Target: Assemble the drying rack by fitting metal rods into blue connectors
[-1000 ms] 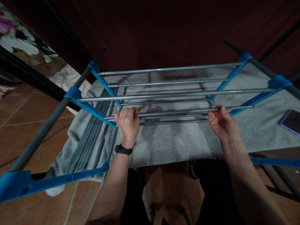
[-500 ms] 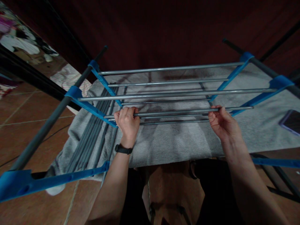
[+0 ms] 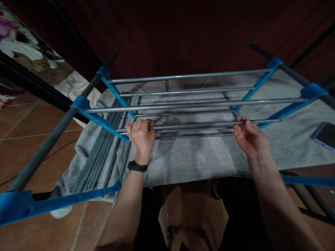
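A metal tube (image 3: 193, 126) lies crosswise between my hands, low inside a rack of grey poles and blue plastic brackets. My left hand (image 3: 141, 136) is closed around its left part, close to a blue bracket (image 3: 104, 122). My right hand (image 3: 248, 134) pinches the tube toward its right end, which sticks out past my fingers beside the right blue bracket (image 3: 277, 111). Other crossbars (image 3: 196, 104) span the rack above and behind the held tube. The tube's left end is partly hidden by my left hand, so I cannot tell whether it sits in the bracket.
Several loose grey tubes (image 3: 98, 157) lie on the grey blanket (image 3: 188, 160) at the left. A phone (image 3: 326, 134) rests at the right edge. Blue brackets (image 3: 78, 199) extend toward me at the lower left. A dark red curtain (image 3: 183, 35) hangs behind.
Both hands keep their hold on the tube. Its right end has shifted very slightly left; otherwise the scene looks almost the same.
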`<state>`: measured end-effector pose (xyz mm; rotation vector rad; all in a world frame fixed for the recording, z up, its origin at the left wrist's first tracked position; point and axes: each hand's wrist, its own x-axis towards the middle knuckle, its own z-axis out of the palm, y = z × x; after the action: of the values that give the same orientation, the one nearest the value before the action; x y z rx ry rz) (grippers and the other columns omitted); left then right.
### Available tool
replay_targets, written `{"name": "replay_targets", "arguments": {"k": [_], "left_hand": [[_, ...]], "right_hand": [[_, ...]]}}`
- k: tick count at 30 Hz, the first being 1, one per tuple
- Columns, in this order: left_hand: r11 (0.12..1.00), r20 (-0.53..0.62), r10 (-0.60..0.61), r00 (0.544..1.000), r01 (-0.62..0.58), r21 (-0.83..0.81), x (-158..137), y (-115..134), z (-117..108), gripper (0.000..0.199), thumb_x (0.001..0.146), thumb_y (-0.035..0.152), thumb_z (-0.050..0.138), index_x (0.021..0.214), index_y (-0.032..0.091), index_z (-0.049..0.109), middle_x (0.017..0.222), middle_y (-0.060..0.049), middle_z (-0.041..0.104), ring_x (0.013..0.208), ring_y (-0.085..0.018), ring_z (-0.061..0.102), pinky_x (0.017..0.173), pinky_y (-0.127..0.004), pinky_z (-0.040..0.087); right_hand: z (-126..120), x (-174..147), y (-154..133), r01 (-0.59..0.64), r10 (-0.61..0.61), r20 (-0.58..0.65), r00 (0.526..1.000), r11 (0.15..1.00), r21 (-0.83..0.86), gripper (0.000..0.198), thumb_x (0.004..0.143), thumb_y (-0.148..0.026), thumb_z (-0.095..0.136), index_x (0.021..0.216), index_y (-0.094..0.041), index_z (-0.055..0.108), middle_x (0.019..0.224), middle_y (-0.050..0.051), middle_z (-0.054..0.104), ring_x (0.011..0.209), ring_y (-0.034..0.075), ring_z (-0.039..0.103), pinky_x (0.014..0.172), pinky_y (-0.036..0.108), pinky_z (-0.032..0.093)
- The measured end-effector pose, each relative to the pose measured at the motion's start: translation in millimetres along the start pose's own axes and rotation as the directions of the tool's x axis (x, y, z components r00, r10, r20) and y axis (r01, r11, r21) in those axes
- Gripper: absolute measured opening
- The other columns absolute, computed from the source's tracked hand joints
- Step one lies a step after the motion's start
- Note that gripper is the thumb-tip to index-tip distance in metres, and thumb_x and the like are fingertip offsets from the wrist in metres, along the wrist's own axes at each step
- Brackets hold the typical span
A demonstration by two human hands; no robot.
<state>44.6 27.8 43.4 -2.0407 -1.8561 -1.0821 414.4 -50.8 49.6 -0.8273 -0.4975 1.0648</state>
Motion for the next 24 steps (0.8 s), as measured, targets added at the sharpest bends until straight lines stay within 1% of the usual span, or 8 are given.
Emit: {"name": "replay_targets", "arguments": {"k": [5, 9, 14, 18, 24], "left_hand": [[1.000, -0.007, 0.008, 1.000, -0.008, 0.001, -0.8, -1.4, 0.7, 0.020, 0.095, 0.029, 0.053, 0.093, 0.024, 0.073, 0.084, -0.007, 0.065, 0.090, -0.027, 0.059, 0.089, -0.043, 0.034], [1.000, -0.008, 0.028, 1.000, -0.028, 0.009, -1.3, -2.1, 0.4, 0.020, 0.094, 0.029, 0.054, 0.095, 0.025, 0.073, 0.085, -0.007, 0.066, 0.090, -0.026, 0.059, 0.089, -0.043, 0.034], [0.999, -0.016, 0.028, 0.999, -0.028, 0.029, -0.6, -0.7, -0.7, 0.019, 0.094, 0.028, 0.054, 0.093, 0.024, 0.072, 0.085, -0.006, 0.067, 0.089, -0.025, 0.059, 0.089, -0.042, 0.035], [0.999, -0.006, 0.031, 1.000, -0.031, 0.042, -0.2, 0.7, -1.7, 0.021, 0.096, 0.028, 0.052, 0.093, 0.024, 0.073, 0.085, -0.007, 0.067, 0.089, -0.026, 0.059, 0.088, -0.042, 0.034], [1.000, 0.013, 0.006, 1.000, -0.006, 0.005, -0.1, 1.9, -2.6, 0.020, 0.095, 0.028, 0.053, 0.094, 0.023, 0.073, 0.086, -0.007, 0.067, 0.090, -0.027, 0.059, 0.090, -0.043, 0.034]], "right_hand": [[2.2, -0.6, -1.1, -0.020, 0.020, -0.019, 1.000, 1.000, 0.004, 0.011, 0.085, -0.010, 0.069, 0.081, -0.018, 0.075, 0.092, 0.002, 0.074, 0.085, 0.008, 0.072, 0.080, 0.015, 0.062], [3.8, -0.6, -0.9, -0.018, 0.020, -0.046, 0.999, 0.998, 0.055, 0.010, 0.084, -0.011, 0.072, 0.077, -0.018, 0.073, 0.088, 0.001, 0.074, 0.087, 0.009, 0.072, 0.079, 0.016, 0.063], [2.9, 0.6, -0.2, -0.037, 0.038, -0.028, 0.999, 0.998, 0.055, 0.003, 0.084, -0.018, 0.076, 0.082, -0.016, 0.074, 0.087, 0.003, 0.074, 0.079, 0.009, 0.071, 0.077, 0.015, 0.062], [1.5, 1.4, 0.6, -0.045, 0.046, -0.013, 0.999, 0.997, 0.057, 0.004, 0.084, -0.019, 0.075, 0.083, -0.016, 0.074, 0.087, 0.003, 0.073, 0.075, 0.009, 0.070, 0.077, 0.016, 0.062], [2.0, 1.3, 1.0, -0.059, 0.061, -0.032, 0.998, 0.997, 0.058, 0.005, 0.086, -0.019, 0.073, 0.081, -0.016, 0.073, 0.085, 0.003, 0.072, 0.074, 0.010, 0.069, 0.075, 0.017, 0.063]]}}
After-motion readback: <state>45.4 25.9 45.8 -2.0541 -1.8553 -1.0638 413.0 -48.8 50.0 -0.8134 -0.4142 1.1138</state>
